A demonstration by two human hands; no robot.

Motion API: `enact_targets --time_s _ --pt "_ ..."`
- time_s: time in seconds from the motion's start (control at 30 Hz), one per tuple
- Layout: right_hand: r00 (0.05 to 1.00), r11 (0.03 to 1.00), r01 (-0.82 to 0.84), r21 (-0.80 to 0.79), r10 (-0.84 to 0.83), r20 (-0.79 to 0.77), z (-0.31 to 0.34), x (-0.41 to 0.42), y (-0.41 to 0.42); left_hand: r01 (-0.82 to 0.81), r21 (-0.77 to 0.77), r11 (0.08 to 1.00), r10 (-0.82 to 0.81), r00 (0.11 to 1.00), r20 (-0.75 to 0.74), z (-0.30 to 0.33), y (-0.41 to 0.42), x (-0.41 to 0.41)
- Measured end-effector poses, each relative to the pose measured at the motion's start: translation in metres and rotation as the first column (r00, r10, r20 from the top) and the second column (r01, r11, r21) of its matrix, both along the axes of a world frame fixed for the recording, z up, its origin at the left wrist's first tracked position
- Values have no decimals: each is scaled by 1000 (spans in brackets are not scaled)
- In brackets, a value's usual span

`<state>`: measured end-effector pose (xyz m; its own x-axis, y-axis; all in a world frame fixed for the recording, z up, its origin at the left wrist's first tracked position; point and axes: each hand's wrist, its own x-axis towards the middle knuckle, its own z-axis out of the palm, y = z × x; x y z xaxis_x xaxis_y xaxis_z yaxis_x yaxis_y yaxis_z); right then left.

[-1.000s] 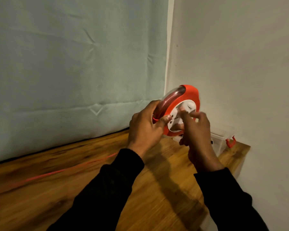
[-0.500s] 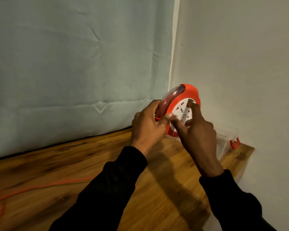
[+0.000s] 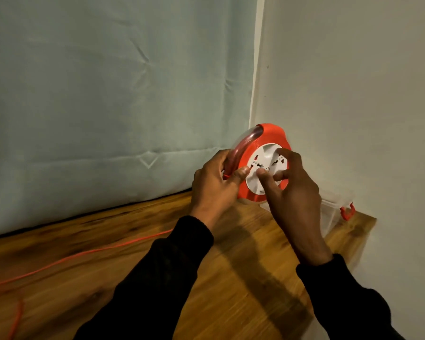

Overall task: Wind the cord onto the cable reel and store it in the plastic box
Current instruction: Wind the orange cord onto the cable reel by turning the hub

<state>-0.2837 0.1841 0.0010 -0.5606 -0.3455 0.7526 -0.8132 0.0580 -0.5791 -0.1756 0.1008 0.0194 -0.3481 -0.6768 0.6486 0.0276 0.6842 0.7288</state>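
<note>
The winding step is in hand. The cable reel (image 3: pixel 263 165), orange with a white socket face, is held upright in the air at centre right of the frame, above the far right corner of the wooden table (image 3: pixel 243 266). The left hand (image 3: pixel 215 186) grasps its rim, thumb pressed to the orange front edge and fingers wrapped round the back. The right hand (image 3: pixel 293 190) lies against the white face, fingertips curled on it as if to turn the hub; whether they pinch a knob I cannot tell.

The cord (image 3: pixel 88 252) is far from fully wound: a long orange length trails across the table from below the left wrist to the lower left edge of the frame, with another loop at the bottom left.

The plastic box (image 3: pixel 334 212), clear with a red latch, sits low right behind the right hand, against the wall.

The next move, as I judge it, calls for steady turns of the face while the left hand keeps the reel from twisting, so the slack feeds in without snagging.
</note>
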Motion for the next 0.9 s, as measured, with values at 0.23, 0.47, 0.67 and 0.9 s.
enact_targets --time_s 0.23,0.47,0.67,0.9 --pt "997 997 -65 47 63 42 7 1 -7 -26 53 998 27 1000 -11 6 5 2" --pt "992 992 -120 33 119 33 9 -3 -5 -14 86 996 17 999 -34 12 11 3" --pt "987 997 -80 -1 79 -137 4 -2 -4 -26 72 997 29 999 -37 18 15 6" --pt "968 999 4 39 6 -251 3 -3 -9 -61 10 998 61 998 0 23 15 7"
